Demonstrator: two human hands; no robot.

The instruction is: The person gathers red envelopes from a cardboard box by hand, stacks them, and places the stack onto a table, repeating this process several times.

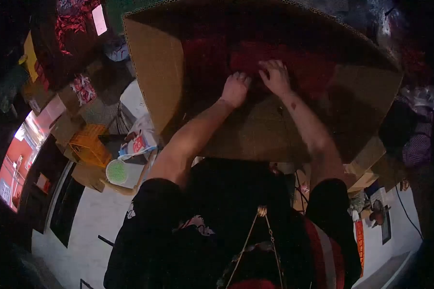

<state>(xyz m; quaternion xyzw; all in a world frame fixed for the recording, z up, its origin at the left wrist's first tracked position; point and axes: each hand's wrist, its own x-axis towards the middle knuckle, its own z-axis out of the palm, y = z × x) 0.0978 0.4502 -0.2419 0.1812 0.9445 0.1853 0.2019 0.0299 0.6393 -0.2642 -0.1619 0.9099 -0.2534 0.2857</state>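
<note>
Both my arms reach down into a large open cardboard box [159, 72]. Dark red material [294, 60] lies in its far part, too dim to name. My left hand [236, 89] is at the near edge of the red material, fingers curled downward. Their tips are hard to see, and what they hold, if anything, is hidden. Just to its right and slightly farther in, my right hand [275, 78] lies over the red material. Its fingers are spread and its thumb is apart, with nothing visibly gripped.
Left of the box are an orange plastic crate [89, 144], a green-topped round container [116, 172] and a white plastic bag [139, 144]. Red packets [83, 89] lie farther back. On the right, a dark cable [410, 216] crosses the pale floor [402, 231].
</note>
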